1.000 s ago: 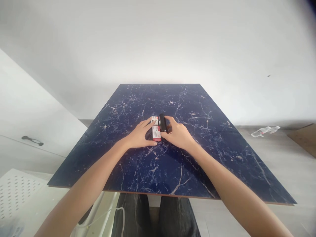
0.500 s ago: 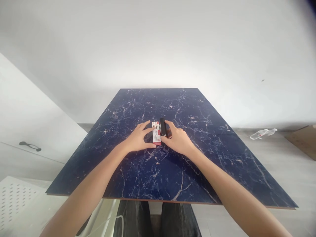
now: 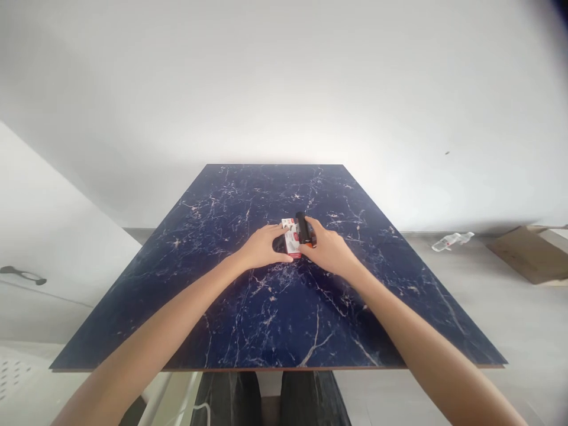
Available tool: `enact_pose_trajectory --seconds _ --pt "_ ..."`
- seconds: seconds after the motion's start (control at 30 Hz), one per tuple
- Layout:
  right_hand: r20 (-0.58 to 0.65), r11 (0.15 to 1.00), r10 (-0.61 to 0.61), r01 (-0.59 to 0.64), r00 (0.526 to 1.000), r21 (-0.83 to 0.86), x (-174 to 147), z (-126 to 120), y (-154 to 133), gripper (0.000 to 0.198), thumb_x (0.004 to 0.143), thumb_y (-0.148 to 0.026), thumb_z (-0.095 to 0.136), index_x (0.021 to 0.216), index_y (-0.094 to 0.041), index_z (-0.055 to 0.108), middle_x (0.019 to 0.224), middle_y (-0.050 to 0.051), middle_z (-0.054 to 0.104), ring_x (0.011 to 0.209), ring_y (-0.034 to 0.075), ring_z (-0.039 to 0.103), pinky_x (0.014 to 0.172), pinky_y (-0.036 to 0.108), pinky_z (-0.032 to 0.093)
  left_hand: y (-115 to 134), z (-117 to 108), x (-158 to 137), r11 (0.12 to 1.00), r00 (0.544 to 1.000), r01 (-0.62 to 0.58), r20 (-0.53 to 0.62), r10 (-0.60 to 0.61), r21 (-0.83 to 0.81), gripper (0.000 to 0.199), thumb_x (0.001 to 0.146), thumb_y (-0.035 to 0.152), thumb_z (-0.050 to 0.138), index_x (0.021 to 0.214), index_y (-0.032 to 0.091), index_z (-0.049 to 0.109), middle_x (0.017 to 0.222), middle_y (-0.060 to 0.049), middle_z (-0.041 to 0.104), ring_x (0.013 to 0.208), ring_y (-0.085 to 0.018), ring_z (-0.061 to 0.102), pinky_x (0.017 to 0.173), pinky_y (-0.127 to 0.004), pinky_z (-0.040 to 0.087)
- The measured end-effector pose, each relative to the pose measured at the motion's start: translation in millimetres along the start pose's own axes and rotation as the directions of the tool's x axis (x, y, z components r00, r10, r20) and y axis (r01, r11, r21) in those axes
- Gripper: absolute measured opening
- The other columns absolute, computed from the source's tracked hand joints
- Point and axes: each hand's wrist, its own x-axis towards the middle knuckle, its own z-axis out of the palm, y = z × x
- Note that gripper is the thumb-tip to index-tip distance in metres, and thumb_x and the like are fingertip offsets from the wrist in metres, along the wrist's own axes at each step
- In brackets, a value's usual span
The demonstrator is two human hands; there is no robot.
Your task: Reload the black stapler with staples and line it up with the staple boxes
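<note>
A small white and red printed box (image 3: 291,241) lies near the middle of the dark blue marbled table (image 3: 275,307). My left hand (image 3: 265,245) holds it, with the thumb at its near end and fingertips at its far end. Right beside the box is what looks like a small black stapler (image 3: 302,228), with an orange part showing low on it. My right hand (image 3: 326,245) grips this stapler between thumb and fingers, which partly hide it. Whether box and stapler touch, I cannot tell.
A pale wall (image 3: 275,89) stands behind the table. On the floor to the right lie a clear plastic bottle (image 3: 451,241) and a cardboard box (image 3: 532,254). A white cabinet door with a dark handle (image 3: 24,275) is at the left. Below the near edge are my legs (image 3: 228,396).
The view has shifted a little. My left fingers have closed in on the small box from a looser spread. The stapler has turned slightly in my right hand, and its orange part now shows.
</note>
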Motion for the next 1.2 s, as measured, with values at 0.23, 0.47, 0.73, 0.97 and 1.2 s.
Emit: enact_pose_trajectory --seconds 0.23,0.47,0.73,0.97,1.2 --pt "-0.074 0.972 0.217 -0.222 0.973 -0.074 7.2 -55.1 111.0 0.077 0.082 -0.040 0.060 0.154 -0.025 0.036 0.116 0.012 0.074 0.091 0.032 0.071 0.076 0.040 0.053 59.5 59.3 125.9 0.975 0.974 -0.219 0.073 0.216 0.040 0.088 0.074 0.066 0.073 0.144 0.017 0.054 0.140 -0.014 0.061 0.127 -0.036 0.054 0.103 -0.046 0.045" --pt "-0.109 0.954 0.289 -0.296 0.951 -0.053 1.1 -87.8 183.0 0.079 0.077 -0.036 0.062 0.151 -0.020 0.039 0.120 0.014 0.072 0.101 0.031 0.070 0.087 0.043 0.053 109.6 102.3 176.5 0.951 0.959 -0.284 0.055 0.279 0.125 0.077 0.079 0.069 0.066 0.133 0.015 0.059 0.131 -0.015 0.065 0.120 -0.036 0.056 0.097 -0.046 0.044" --pt "-0.106 0.934 0.357 -0.352 0.928 0.059 -11.6 -86.6 186.1 0.081 0.089 -0.060 0.053 0.155 -0.018 0.033 0.137 0.019 0.062 0.117 0.034 0.064 0.099 0.048 0.050 116.7 96.5 169.7 0.976 0.979 -0.201 0.044 0.198 0.079 0.108 0.076 0.074 0.067 0.159 0.018 0.027 0.140 -0.018 0.060 0.127 -0.039 0.053 0.104 -0.049 0.039" --pt "-0.459 0.979 0.191 -0.202 0.868 0.025 -9.4 -81.3 131.2 0.078 0.092 -0.065 0.046 0.153 -0.016 0.038 0.151 0.022 0.047 0.137 0.041 0.045 0.110 0.062 0.038 82.5 30.2 109.4 0.987 0.986 -0.162 -0.041 0.162 0.003 0.058 0.099 0.060 0.044 0.141 0.022 0.053 0.119 -0.010 0.072 0.109 -0.027 0.066 0.100 -0.044 0.044" --pt "-0.219 0.926 -0.360 0.376 0.907 0.033 20.6 -32.5 20.6 0.080 0.097 -0.066 0.042 0.161 -0.021 0.022 0.164 0.016 0.030 0.150 0.038 0.026 0.117 0.063 0.030 18.5 -18.5 15.2 0.998 0.998 -0.060 -0.035 0.061 0.031 0.044 0.106 0.050 0.031 0.101 0.021 0.065 0.076 -0.002 0.067 0.067 -0.019 0.062 0.071 -0.034 0.048"
